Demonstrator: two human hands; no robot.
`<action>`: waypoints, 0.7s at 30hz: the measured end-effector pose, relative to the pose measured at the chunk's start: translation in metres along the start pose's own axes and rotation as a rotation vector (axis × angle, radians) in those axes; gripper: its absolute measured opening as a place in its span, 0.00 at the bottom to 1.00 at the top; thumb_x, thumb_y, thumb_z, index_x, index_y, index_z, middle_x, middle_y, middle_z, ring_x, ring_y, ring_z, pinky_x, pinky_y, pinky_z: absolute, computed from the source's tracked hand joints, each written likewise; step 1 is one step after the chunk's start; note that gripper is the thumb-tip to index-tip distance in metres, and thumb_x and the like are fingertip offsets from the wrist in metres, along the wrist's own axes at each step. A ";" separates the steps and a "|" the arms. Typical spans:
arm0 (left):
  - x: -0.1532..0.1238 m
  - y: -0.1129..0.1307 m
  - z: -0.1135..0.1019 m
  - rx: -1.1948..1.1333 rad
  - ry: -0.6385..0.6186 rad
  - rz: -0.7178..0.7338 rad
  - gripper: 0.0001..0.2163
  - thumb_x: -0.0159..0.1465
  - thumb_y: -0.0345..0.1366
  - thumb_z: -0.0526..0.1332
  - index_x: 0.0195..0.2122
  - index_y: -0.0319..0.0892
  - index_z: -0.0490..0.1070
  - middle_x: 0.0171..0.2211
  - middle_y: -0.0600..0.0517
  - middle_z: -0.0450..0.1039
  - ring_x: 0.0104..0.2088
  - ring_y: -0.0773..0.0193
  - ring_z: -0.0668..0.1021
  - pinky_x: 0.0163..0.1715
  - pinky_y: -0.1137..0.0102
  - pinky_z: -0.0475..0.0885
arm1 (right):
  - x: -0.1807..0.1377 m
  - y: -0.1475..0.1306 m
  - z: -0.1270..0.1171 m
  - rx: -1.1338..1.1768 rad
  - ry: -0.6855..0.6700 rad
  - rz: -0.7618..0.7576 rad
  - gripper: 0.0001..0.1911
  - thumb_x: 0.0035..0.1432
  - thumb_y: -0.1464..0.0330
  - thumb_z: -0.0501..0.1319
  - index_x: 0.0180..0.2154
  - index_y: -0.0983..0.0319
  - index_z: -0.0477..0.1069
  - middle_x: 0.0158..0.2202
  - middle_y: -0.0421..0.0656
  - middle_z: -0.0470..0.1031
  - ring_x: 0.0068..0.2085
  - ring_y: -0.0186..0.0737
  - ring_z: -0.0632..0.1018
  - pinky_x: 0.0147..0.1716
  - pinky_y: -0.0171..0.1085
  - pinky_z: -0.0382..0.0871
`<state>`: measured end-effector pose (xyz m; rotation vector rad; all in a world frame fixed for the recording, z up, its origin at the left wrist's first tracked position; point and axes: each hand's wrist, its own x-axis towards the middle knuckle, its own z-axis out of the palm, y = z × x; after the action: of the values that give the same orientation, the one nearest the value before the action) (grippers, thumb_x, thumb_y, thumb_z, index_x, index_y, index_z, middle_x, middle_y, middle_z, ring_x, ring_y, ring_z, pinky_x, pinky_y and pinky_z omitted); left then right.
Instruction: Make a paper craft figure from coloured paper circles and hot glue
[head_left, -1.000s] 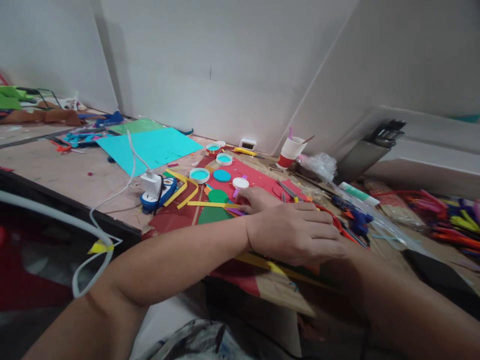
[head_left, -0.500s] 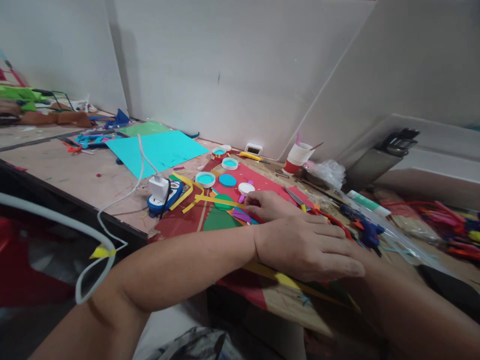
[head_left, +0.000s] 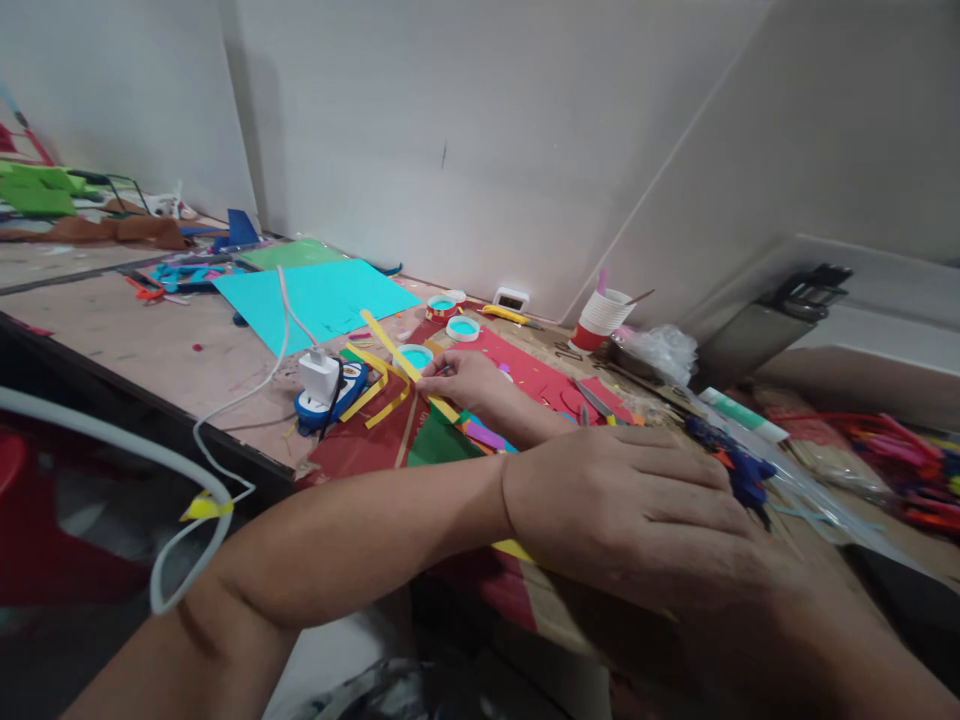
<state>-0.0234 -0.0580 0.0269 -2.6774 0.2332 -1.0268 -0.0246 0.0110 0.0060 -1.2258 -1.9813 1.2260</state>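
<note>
My right hand (head_left: 476, 388) reaches forward from beneath my left and pinches a long yellow paper strip (head_left: 386, 340) between thumb and fingertips. The strip's free end points away to the left, passing over a white lid with turquoise inside (head_left: 415, 358). My left hand (head_left: 622, 505) lies across my right forearm, fingers stretched to the right, its palm and thumb hidden. Beside the right hand lie more yellow strips (head_left: 386, 400), a green paper piece (head_left: 439, 440) and a purple piece (head_left: 486, 437). Red paper (head_left: 525, 362) with scissors (head_left: 596, 400) lies beyond the right wrist.
A turquoise sheet (head_left: 315, 305) lies at back left. A blue power strip (head_left: 352, 390) with a white charger and cable stands near the table's left edge. Stacked paper cups (head_left: 602, 320), a yellow cutter (head_left: 510, 315) and a glue tube (head_left: 742, 412) are at the back and right.
My right hand has moved forward and left, and the yellow strip has swung up over the white lid. The left hand still lies across the right arm, now farther down the forearm.
</note>
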 end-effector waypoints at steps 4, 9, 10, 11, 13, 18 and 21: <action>-0.003 0.002 -0.001 0.004 -0.021 0.017 0.16 0.69 0.40 0.49 0.48 0.50 0.76 0.51 0.53 0.74 0.52 0.66 0.74 0.54 0.70 0.70 | 0.017 -0.009 0.027 -0.039 -0.034 0.059 0.09 0.49 0.66 0.67 0.29 0.61 0.68 0.22 0.36 0.69 0.22 0.30 0.68 0.20 0.31 0.59; 0.000 0.006 -0.003 0.026 0.000 0.064 0.16 0.69 0.40 0.50 0.47 0.51 0.77 0.50 0.52 0.75 0.49 0.64 0.76 0.53 0.69 0.70 | 0.019 -0.014 0.027 -0.207 -0.149 -0.102 0.14 0.61 0.59 0.57 0.30 0.62 0.68 0.27 0.40 0.74 0.26 0.32 0.72 0.25 0.32 0.63; 0.000 0.006 -0.004 0.027 -0.005 0.073 0.16 0.69 0.40 0.50 0.47 0.51 0.77 0.49 0.52 0.75 0.49 0.65 0.76 0.53 0.69 0.70 | 0.018 -0.013 0.023 -0.309 -0.148 -0.168 0.15 0.64 0.60 0.54 0.30 0.62 0.69 0.29 0.42 0.75 0.28 0.33 0.73 0.27 0.32 0.63; 0.001 0.006 -0.004 0.026 -0.014 0.081 0.16 0.69 0.40 0.49 0.47 0.52 0.77 0.50 0.53 0.75 0.49 0.65 0.76 0.54 0.70 0.70 | 0.017 -0.012 0.019 -0.426 -0.128 -0.237 0.14 0.64 0.62 0.52 0.32 0.62 0.71 0.31 0.43 0.75 0.31 0.34 0.73 0.30 0.33 0.63; 0.001 0.006 -0.004 0.025 -0.034 0.087 0.17 0.69 0.39 0.48 0.47 0.52 0.77 0.50 0.53 0.75 0.50 0.65 0.75 0.55 0.70 0.68 | 0.014 -0.008 0.012 -0.634 -0.118 -0.350 0.09 0.61 0.68 0.55 0.39 0.62 0.73 0.37 0.45 0.75 0.37 0.37 0.74 0.34 0.34 0.62; 0.001 0.008 -0.004 0.015 -0.062 0.060 0.16 0.69 0.39 0.50 0.46 0.52 0.78 0.50 0.52 0.74 0.52 0.65 0.74 0.55 0.71 0.68 | 0.009 0.001 0.012 -0.906 -0.205 -0.496 0.14 0.59 0.73 0.54 0.46 0.59 0.72 0.43 0.47 0.71 0.36 0.37 0.71 0.30 0.34 0.58; 0.000 0.008 -0.003 0.021 -0.064 0.068 0.16 0.69 0.40 0.49 0.46 0.52 0.77 0.48 0.51 0.75 0.51 0.65 0.74 0.54 0.71 0.68 | 0.008 -0.003 0.010 -0.982 -0.165 -0.566 0.11 0.59 0.74 0.53 0.37 0.62 0.74 0.39 0.47 0.71 0.36 0.39 0.69 0.30 0.35 0.57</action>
<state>-0.0259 -0.0665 0.0263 -2.6583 0.2969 -0.9173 -0.0373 0.0136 0.0032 -0.8009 -2.9010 0.0255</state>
